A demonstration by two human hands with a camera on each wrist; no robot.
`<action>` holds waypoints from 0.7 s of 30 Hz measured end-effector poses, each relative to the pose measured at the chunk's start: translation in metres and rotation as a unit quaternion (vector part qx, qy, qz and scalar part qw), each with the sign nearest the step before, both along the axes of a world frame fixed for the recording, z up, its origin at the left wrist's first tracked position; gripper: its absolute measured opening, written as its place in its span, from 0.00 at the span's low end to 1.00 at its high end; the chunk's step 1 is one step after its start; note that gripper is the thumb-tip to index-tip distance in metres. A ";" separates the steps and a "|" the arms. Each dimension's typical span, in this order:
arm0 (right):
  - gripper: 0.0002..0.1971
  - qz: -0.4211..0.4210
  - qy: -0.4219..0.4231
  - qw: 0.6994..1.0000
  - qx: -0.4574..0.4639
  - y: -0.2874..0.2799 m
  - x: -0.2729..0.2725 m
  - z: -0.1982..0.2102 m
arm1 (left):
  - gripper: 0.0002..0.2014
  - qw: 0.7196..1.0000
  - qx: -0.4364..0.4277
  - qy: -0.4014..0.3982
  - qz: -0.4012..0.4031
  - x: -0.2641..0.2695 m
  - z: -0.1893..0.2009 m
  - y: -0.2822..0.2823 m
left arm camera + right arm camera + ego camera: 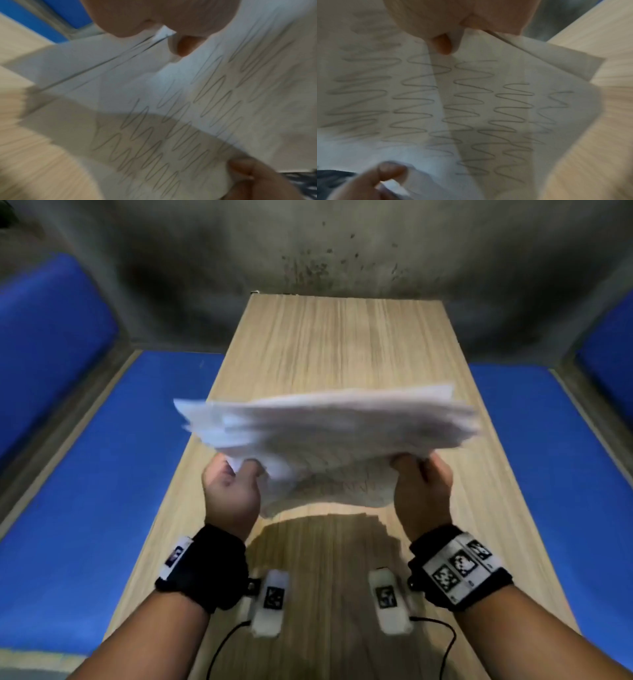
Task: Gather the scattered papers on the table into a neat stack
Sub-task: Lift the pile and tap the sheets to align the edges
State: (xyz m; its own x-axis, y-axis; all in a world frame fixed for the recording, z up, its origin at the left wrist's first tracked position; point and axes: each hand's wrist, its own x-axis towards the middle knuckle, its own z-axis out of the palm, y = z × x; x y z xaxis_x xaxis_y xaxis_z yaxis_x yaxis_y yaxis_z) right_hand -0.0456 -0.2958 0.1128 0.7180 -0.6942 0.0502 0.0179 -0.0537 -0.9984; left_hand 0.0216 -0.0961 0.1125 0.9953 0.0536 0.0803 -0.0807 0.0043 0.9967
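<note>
A loose bundle of white papers [329,433] hangs in the air above the wooden table [335,337], its edges uneven and blurred by motion. My left hand [236,474] grips the bundle's near left edge and my right hand [416,470] grips its near right edge. In both wrist views the sheets [188,108] [453,108] carry pencilled zigzag scribbles and overlap at angles. The left hand [168,27] and the right hand [453,33] pinch the paper from above, and the opposite hand shows at the bottom of each view.
The narrow table runs away from me to a grey concrete wall [308,251]. Blue cushions [85,491] lie on both sides of the table. Black straps with marker tags wrap both wrists, and cables trail near the table's front edge.
</note>
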 end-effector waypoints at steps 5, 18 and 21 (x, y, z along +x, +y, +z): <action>0.09 0.079 -0.030 0.996 -0.007 -0.014 -0.010 -0.005 | 0.08 0.986 -0.075 -0.017 -0.148 0.004 -0.010 0.029; 0.34 0.029 0.221 0.974 0.021 -0.027 -0.025 -0.074 | 0.08 0.980 -0.057 0.190 0.022 -0.011 -0.067 0.021; 0.26 0.077 0.204 0.948 0.230 -0.011 -0.036 -0.097 | 0.18 0.927 -0.214 0.307 0.009 -0.013 -0.081 0.022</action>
